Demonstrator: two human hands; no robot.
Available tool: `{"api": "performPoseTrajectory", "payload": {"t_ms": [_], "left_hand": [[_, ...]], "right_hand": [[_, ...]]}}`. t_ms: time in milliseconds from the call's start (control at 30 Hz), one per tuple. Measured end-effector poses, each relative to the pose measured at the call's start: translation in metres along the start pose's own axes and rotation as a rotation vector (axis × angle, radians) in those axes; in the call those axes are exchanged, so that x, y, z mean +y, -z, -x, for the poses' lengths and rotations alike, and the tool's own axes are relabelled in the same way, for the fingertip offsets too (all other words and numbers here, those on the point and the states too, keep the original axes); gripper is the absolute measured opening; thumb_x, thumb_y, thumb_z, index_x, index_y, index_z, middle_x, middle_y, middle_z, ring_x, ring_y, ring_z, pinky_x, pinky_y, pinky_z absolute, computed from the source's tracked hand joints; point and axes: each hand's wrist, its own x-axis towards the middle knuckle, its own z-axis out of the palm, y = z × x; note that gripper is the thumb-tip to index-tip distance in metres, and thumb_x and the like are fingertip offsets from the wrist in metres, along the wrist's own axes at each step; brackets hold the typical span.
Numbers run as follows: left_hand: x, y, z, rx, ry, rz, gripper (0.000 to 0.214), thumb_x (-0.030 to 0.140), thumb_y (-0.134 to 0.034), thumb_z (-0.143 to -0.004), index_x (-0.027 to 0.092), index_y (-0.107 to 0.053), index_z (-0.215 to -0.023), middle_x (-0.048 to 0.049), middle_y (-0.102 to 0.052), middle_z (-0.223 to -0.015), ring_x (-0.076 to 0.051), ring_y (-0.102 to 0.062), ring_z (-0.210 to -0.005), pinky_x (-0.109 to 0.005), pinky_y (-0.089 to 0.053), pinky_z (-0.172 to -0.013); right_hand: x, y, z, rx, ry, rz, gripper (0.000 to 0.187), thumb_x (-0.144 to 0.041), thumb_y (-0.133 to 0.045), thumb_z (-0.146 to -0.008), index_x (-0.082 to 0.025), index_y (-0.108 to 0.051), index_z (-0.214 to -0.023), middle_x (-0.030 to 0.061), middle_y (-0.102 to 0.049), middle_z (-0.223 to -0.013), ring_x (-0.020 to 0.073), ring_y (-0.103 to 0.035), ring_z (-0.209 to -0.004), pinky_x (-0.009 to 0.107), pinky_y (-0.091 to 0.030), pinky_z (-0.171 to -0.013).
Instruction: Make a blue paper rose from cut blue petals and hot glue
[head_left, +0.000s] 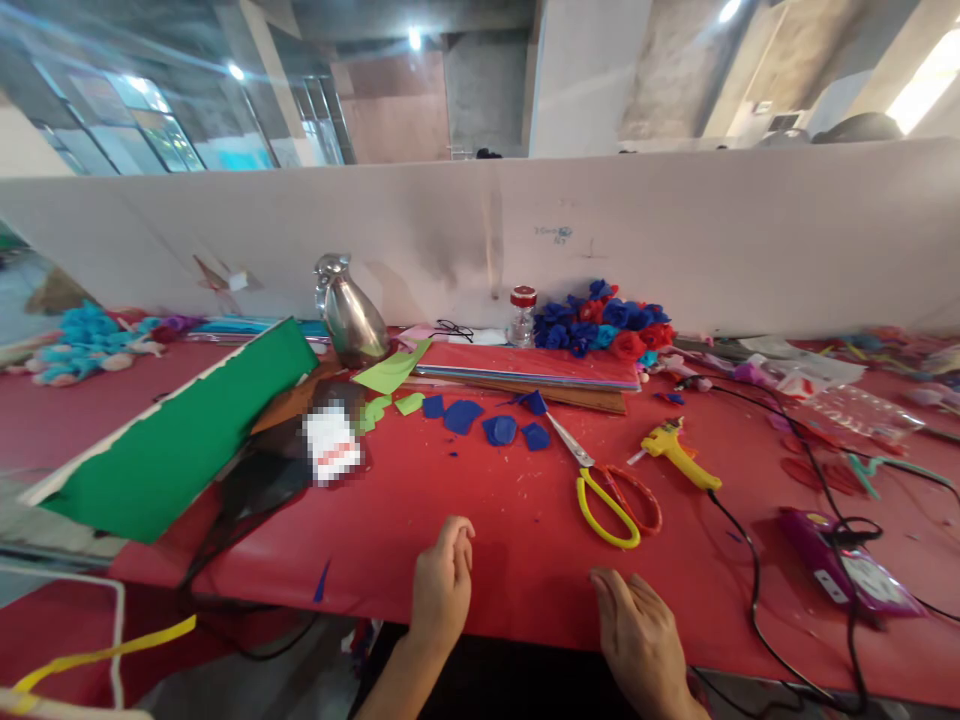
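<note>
Near the front edge of the red table, my left hand (444, 585) rests with its fingers curled in, and nothing shows in them. My right hand (643, 635) lies farther right, its fingers loosely bent and slightly apart, holding nothing visible. Between and beyond the hands is a pair of scissors (609, 500) with one yellow and one red handle. Its blade tips touch a blue piece (534, 402). More cut blue pieces (463, 416) lie in a row left of the blades. A yellow glue gun (682, 455) is on the table right of the scissors.
Green paper pieces (375, 412) and stacked coloured sheets (525, 366) lie farther back. A metal jug (351, 315), a red-lidded jar (523, 318) and blue and red flowers (600, 322) stand by the partition. Black cables cross near a purple pack (851, 570). A green board (180, 430) leans left.
</note>
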Motion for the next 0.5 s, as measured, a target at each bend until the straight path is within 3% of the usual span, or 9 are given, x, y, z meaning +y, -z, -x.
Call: {"api": "performPoseTrajectory", "payload": {"t_ms": [133,233,333,400,500], "left_hand": [[-0.003,-0.006,0.01,0.011,-0.114,-0.075,0.023,0.026,-0.034,-0.089,0.02,-0.057,-0.094,-0.0015,-0.064,-0.062,-0.014,-0.063,-0.055,-0.021,-0.047,-0.055],[0.001,-0.012,0.014,0.025,-0.148,-0.051,0.026,0.029,-0.04,-0.088,0.021,-0.057,-0.107,-0.0047,-0.069,-0.076,-0.016,-0.068,-0.067,-0.023,-0.053,-0.062],[0.008,-0.021,0.016,-0.008,-0.109,0.04,0.029,0.03,-0.044,-0.088,0.019,-0.055,-0.112,-0.0047,-0.068,-0.08,-0.014,-0.067,-0.07,-0.021,-0.054,-0.065],[0.012,-0.03,0.016,-0.034,-0.106,0.107,0.031,0.031,-0.044,-0.088,0.018,-0.053,-0.115,-0.0056,-0.067,-0.083,-0.013,-0.067,-0.071,-0.021,-0.054,-0.067],[0.013,-0.045,0.012,0.01,-0.171,0.13,0.032,0.031,-0.043,-0.089,0.018,-0.052,-0.116,-0.0065,-0.067,-0.084,-0.013,-0.066,-0.07,-0.019,-0.054,-0.062]], "right_hand": [[0.0,0.012,-0.006,-0.041,0.006,-0.136,0.019,-0.013,-0.04,-0.09,-0.019,-0.059,-0.087,0.0052,-0.069,-0.066,0.0159,-0.061,-0.049,0.027,-0.05,-0.051],[0.026,0.037,-0.026,-0.083,0.034,-0.195,0.021,-0.016,-0.043,-0.088,-0.021,-0.063,-0.093,0.0033,-0.068,-0.062,0.0139,-0.059,-0.046,0.023,-0.046,-0.045],[0.086,0.072,-0.069,-0.083,-0.107,-0.035,0.023,-0.032,-0.045,-0.088,-0.023,-0.067,-0.086,0.0059,-0.07,-0.067,0.0168,-0.062,-0.053,0.027,-0.047,-0.05],[0.141,0.096,-0.107,-0.095,-0.319,0.096,0.03,-0.041,-0.044,-0.088,-0.022,-0.068,-0.085,0.0088,-0.07,-0.07,0.0188,-0.063,-0.056,0.029,-0.047,-0.052],[0.225,0.12,-0.167,-0.162,-0.549,0.29,0.027,-0.039,-0.047,-0.084,-0.021,-0.068,-0.084,0.0112,-0.07,-0.076,0.0231,-0.064,-0.066,0.033,-0.046,-0.058]]}}
